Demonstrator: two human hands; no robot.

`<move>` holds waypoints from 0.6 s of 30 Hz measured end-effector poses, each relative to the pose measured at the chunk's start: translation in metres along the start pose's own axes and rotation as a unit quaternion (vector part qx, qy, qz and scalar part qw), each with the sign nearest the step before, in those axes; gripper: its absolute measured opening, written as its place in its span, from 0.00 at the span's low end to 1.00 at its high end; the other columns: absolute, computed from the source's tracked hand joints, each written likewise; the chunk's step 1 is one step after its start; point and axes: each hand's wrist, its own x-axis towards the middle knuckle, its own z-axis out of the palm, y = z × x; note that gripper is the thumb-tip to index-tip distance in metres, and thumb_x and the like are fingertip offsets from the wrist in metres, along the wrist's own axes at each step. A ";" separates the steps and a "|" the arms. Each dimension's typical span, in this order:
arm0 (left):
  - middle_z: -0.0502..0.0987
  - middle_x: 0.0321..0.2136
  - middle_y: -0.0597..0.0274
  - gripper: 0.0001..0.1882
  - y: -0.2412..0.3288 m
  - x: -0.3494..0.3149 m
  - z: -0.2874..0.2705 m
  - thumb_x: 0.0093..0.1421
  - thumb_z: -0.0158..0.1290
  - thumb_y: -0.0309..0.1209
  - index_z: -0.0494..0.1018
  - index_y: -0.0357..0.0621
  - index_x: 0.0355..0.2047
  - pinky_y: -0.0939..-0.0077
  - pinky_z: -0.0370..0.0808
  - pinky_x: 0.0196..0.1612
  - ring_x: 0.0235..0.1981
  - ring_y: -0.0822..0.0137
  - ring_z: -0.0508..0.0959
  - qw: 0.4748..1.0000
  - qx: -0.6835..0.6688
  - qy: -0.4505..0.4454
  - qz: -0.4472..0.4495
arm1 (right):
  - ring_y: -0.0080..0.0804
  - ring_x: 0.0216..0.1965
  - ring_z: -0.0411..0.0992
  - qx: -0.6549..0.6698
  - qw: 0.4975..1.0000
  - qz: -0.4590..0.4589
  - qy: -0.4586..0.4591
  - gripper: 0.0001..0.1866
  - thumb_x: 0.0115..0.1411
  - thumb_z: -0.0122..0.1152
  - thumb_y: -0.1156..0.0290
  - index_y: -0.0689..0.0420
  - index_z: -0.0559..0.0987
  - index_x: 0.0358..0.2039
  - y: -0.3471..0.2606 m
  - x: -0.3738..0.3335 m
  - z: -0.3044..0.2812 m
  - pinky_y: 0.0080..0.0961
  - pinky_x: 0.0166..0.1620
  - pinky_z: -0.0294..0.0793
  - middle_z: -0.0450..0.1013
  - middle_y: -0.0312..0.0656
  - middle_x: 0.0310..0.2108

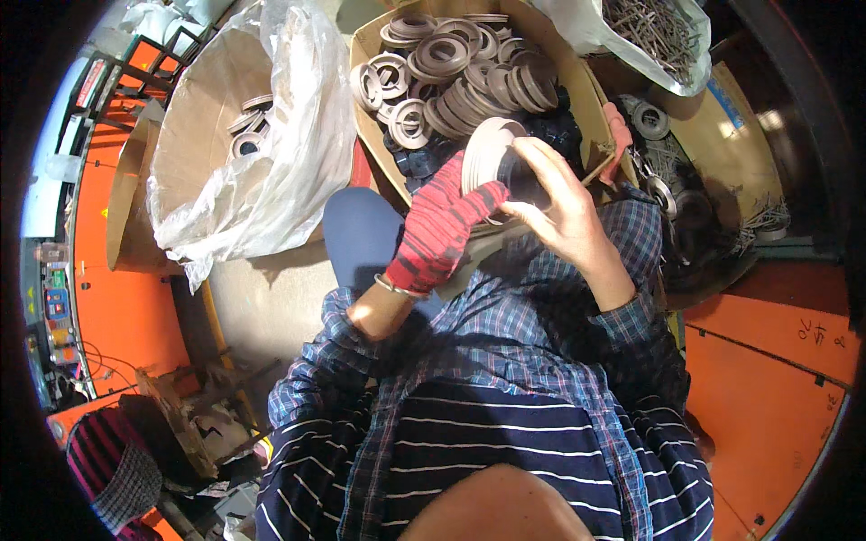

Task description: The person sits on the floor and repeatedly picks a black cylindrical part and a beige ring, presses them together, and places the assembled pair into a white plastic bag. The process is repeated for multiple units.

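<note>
My left hand (437, 221) wears a red and black knitted glove and is closed around a stack of pale beige flanged rings (484, 155). Bare, my right hand (566, 203) curls its fingers and thumb around the right side of the same piece. A dark round part (526, 180) shows between the two hands; whether it is a separate piece or the stack's shaded inside I cannot tell. Just beyond the hands, many similar beige rings (442, 56) lie heaped in a cardboard box (595, 122), over black parts (417, 164).
At left stands a carton lined with clear plastic (311, 108), with several rings (245, 142) inside. A white bag of metal pins (654, 36) is at the upper right. Beside it lie more metal parts (651, 122). Orange cabinets (126, 298) border the left side.
</note>
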 end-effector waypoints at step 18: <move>0.78 0.48 0.51 0.34 -0.014 -0.038 0.018 0.58 0.63 0.34 0.65 0.42 0.62 0.70 0.76 0.47 0.46 0.59 0.81 0.971 0.191 0.039 0.140 | 0.16 0.24 0.71 0.301 0.911 0.271 0.082 0.17 0.61 0.64 0.65 0.61 0.73 0.45 -0.010 -0.021 0.023 0.17 0.27 0.72 0.73 0.35 0.28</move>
